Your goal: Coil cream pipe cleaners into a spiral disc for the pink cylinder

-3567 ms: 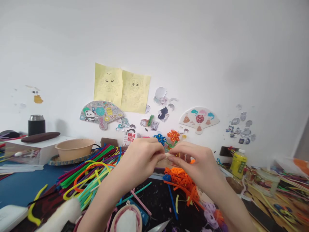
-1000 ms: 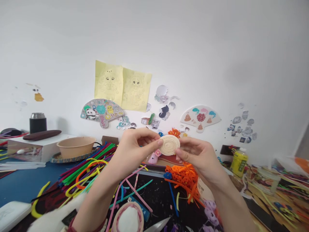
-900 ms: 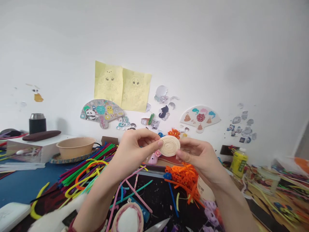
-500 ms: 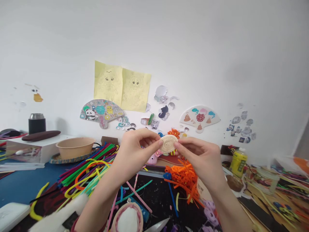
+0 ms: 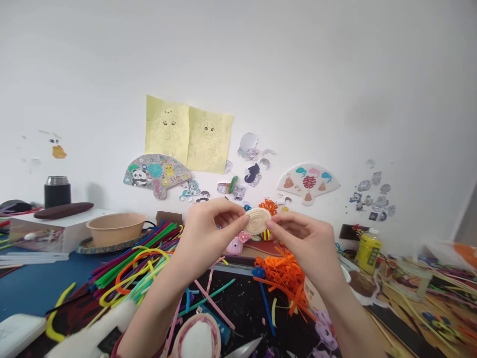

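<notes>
A cream-coloured coiled disc [image 5: 258,222], wound in a flat spiral, is held up in front of the wall between my two hands. My left hand [image 5: 213,233] pinches its left edge between thumb and fingers. On the opposite edge, my right hand [image 5: 305,236] grips it the same way. The spiral face is turned towards me. Behind and below it, partly hidden, stand a pink figure [image 5: 234,245] and a pile of orange pipe cleaners [image 5: 285,273].
Bundled coloured pipe cleaners [image 5: 137,263] lie at left, near a tan bowl [image 5: 117,228]. Close to me are a round pink-rimmed container [image 5: 179,343] and a pointed metal blade [image 5: 244,348]. A yellow bottle [image 5: 368,251] stands at right; paper fans [image 5: 309,183] hang on the wall.
The disc and my right hand have shifted slightly to the left. My left hand has hardly moved, and both hands keep their pinch on the disc.
</notes>
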Demonstrator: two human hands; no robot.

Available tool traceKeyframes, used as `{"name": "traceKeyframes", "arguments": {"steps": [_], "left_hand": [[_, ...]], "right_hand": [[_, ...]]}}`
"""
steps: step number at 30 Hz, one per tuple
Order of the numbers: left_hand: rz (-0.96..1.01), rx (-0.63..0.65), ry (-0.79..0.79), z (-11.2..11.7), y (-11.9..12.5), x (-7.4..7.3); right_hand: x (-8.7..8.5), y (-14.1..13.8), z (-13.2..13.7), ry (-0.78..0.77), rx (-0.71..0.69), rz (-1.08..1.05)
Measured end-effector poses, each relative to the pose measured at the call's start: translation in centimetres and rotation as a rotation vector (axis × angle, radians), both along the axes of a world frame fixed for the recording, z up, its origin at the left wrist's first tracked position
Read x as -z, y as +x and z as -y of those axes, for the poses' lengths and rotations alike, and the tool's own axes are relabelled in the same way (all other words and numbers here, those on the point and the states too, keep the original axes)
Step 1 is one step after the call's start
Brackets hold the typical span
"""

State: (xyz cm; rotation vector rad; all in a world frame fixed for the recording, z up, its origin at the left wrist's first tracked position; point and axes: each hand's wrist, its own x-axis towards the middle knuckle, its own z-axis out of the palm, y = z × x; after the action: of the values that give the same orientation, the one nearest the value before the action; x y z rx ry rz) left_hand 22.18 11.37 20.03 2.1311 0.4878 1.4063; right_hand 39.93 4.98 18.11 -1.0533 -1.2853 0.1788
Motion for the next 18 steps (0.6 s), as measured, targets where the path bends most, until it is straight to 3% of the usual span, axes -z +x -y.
{"name": "traceKeyframes", "arguments": {"steps": [4,6,13,18], "left_hand": [[0.006,-0.033,0.027,0.0,0.3,0.0],[-0.001,-0.041,0.031,0.0,0.2,0.0],[-0.142,-0.014,0.118,-0.1,-0.5,-0.4],[-0.309,-0.061,0.26,-0.1,-0.7,-0.3]], "right_hand": [[0.4,-0.2,-0.2,0.079,0.153,0.118],[0.5,0.0,-0.3,0.071,0.162,0.134],[-0.2,0.9,0.1,-0.097,-0.08,0.15],[-0.2,1.0,0.5,-0.174,-0.097,0.292]]}}
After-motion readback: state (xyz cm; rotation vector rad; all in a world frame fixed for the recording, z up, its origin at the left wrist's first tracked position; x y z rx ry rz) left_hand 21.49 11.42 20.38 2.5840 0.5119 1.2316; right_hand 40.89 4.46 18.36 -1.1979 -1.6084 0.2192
